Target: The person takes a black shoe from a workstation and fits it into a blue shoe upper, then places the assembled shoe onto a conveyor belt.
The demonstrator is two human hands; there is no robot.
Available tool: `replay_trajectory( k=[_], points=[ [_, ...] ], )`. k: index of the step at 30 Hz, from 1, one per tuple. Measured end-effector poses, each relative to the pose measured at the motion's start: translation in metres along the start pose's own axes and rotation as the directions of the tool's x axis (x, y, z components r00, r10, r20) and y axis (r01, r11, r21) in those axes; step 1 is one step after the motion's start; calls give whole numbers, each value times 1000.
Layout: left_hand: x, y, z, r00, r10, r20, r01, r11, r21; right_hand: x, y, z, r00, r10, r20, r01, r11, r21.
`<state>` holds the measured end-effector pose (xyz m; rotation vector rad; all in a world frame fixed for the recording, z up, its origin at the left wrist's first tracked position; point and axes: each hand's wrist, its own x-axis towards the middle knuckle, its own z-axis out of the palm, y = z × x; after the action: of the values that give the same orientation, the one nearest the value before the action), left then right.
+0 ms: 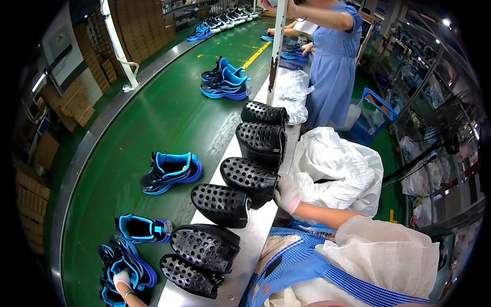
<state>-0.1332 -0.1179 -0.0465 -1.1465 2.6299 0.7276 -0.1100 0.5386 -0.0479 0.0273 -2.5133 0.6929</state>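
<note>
My left hand [123, 279], in a pale glove, is at the collar of a black-and-blue sneaker [134, 263] at the lower left. Its fingertips are partly hidden by the shoe, but the fingers look closed on it. Close by, a sneaker [142, 228] lies on the green belt. My right hand [289, 194], also gloved, grips the rear end of a black shoe tree [249, 176] with round holes. More of these shoe trees [220, 204] stand in a row along the metal ledge, including a nearer one [204, 247].
A green conveyor belt [112, 169] curves away, carrying a single sneaker [171, 173] and a pair [225, 84]. Right of the ledge sits a large white plastic bag [340, 171]. Beyond a white post [276, 51], a co-worker in a blue dress [332, 71] handles shoes. A blue bin [368, 120] stands behind.
</note>
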Motion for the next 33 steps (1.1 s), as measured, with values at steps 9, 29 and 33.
replay_trajectory(
  k=[9,29,33],
  points=[
    [29,-25,13,998,64,20,-64,998,25,3,0,0,1000,-8,5,8,1000,17],
    [1,-12,5,998,-55,-19,56,998,41,-6,6,6,1000,22,-21,-22,999,-30],
    [14,-17,11,999,-47,-18,47,999,13,-3,15,7,999,-12,-35,11,999,-36]
  ],
)
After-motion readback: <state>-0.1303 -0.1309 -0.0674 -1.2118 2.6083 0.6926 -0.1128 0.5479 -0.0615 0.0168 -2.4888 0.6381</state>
